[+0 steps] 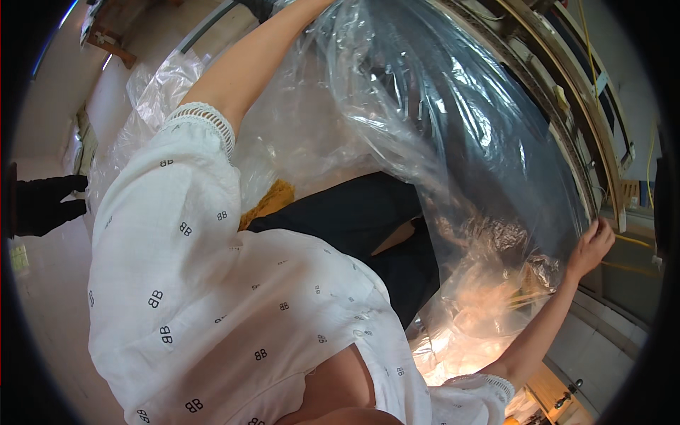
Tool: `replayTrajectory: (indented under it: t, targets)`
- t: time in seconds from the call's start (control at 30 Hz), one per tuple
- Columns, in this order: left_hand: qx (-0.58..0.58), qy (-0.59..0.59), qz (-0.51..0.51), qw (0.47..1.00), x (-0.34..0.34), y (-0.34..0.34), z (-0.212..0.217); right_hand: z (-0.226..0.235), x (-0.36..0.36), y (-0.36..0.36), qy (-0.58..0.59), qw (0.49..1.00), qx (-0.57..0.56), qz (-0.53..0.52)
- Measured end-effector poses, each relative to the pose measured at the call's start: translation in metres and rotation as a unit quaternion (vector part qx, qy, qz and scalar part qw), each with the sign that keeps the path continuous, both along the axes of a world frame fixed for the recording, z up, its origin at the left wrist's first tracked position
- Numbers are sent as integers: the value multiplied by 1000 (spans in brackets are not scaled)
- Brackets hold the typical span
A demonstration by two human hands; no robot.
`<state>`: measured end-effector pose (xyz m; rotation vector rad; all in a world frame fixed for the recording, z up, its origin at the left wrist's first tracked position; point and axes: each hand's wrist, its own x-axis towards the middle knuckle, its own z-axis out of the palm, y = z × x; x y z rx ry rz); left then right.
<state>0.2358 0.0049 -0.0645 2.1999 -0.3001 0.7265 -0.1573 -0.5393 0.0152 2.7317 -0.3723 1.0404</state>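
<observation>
A large clear plastic sheet [397, 134] hangs in shiny folds in front of me, spreading from the top of the view down to the right. At its right edge, my right hand [593, 248] has its fingers closed on the plastic, right beside the lower end of a long rail [559, 106]. My left arm [258, 67] stretches up along the sheet. The left hand is cut off by the top edge, so its fingers and anything in them are hidden.
Yellow cords [634, 241] run near the right hand. A mustard-yellow cloth [269, 202] lies beside my dark-trousered leg [347, 212]. More crumpled plastic [152, 92] is at the upper left. A wooden piece of furniture [549, 389] stands at the lower right.
</observation>
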Motion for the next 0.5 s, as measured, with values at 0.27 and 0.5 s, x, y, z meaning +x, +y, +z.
replayTrajectory:
  t: [0.27,0.5]
  targets:
    - [-53,10,26,998,-1,2,4,-10,87,330,68,865,308,391]
    - [-73,-11,28,997,1,-10,-1,-55,111,387,196,880,125,414]
